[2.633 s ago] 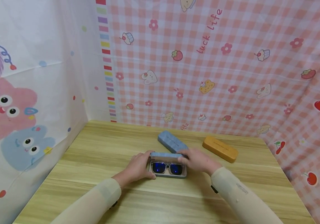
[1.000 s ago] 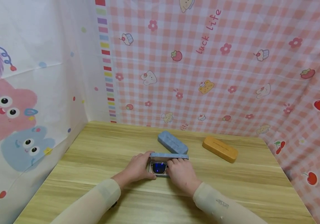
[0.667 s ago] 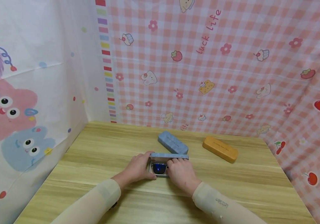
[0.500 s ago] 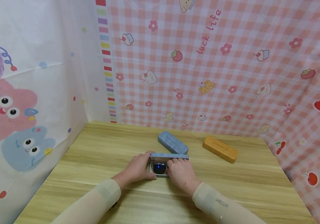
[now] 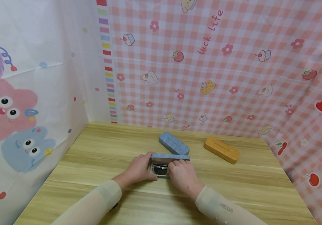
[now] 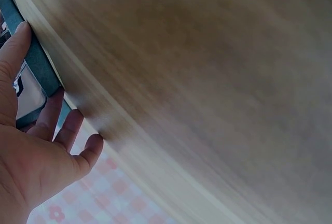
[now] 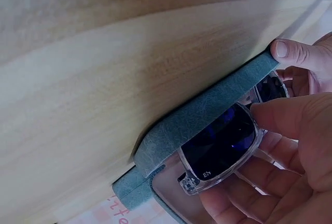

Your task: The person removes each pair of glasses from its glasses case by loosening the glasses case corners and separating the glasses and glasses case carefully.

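An open blue glasses case (image 5: 170, 157) sits on the table with its lid raised, holding clear-framed sunglasses (image 5: 160, 170) with dark blue lenses. My left hand (image 5: 138, 168) grips the case's left end, the thumb at the front. In the left wrist view, that hand (image 6: 36, 156) has its thumb over the case's front wall (image 6: 36, 60). My right hand (image 5: 184, 175) reaches into the case and hides the right lens in the head view. The right wrist view has the thumb and fingers of this hand (image 7: 290, 151) pinching the sunglasses (image 7: 223, 141) near the bridge, tilted up from the case.
Just behind the open case lies a second blue glasses case (image 5: 174, 143), closed and set at an angle. An orange glasses case (image 5: 221, 150) lies farther right. Patterned cloths hang behind and beside the wooden table (image 5: 116, 140).
My right hand has moved from the lid's right end down to the sunglasses and now pinches them. The sunglasses have tilted, their visible lens looking narrower. The left hand has stayed in place.
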Motion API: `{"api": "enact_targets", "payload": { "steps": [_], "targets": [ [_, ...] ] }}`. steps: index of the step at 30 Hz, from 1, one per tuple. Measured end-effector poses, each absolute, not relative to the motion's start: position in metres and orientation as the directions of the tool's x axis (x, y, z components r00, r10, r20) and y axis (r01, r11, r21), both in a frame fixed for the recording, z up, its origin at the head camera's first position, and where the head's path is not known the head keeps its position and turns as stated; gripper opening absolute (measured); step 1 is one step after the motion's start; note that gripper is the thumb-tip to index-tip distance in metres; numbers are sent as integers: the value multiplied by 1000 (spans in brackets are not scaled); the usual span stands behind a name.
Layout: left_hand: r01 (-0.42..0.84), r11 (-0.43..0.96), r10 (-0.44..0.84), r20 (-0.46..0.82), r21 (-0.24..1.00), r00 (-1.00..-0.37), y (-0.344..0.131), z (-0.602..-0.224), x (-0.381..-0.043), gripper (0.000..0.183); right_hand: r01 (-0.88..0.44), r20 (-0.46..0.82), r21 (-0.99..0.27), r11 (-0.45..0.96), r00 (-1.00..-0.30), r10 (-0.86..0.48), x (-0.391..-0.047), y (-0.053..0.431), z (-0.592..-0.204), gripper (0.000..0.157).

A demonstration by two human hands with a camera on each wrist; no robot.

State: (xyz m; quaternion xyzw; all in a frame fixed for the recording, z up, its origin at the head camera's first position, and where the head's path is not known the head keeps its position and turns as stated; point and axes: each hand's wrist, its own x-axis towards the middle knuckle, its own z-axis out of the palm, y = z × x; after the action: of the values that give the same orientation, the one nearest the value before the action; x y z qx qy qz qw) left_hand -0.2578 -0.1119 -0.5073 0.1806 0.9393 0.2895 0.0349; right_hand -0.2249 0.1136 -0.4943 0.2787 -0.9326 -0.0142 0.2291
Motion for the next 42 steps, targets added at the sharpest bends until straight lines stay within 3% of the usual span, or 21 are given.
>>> {"api": "enact_targets", "payload": {
  "steps": [22,42],
  "targets": [
    [347,763,374,64,545,-925,-112,-509,-259,99,-562,565,159,812,-623,-541,-207,126,-478,14],
    [365,785,371,93,500,-924,-111,-509,-257,98,-631,600,181,755,-537,-593,-177,125,-471,20]
  ]
}}
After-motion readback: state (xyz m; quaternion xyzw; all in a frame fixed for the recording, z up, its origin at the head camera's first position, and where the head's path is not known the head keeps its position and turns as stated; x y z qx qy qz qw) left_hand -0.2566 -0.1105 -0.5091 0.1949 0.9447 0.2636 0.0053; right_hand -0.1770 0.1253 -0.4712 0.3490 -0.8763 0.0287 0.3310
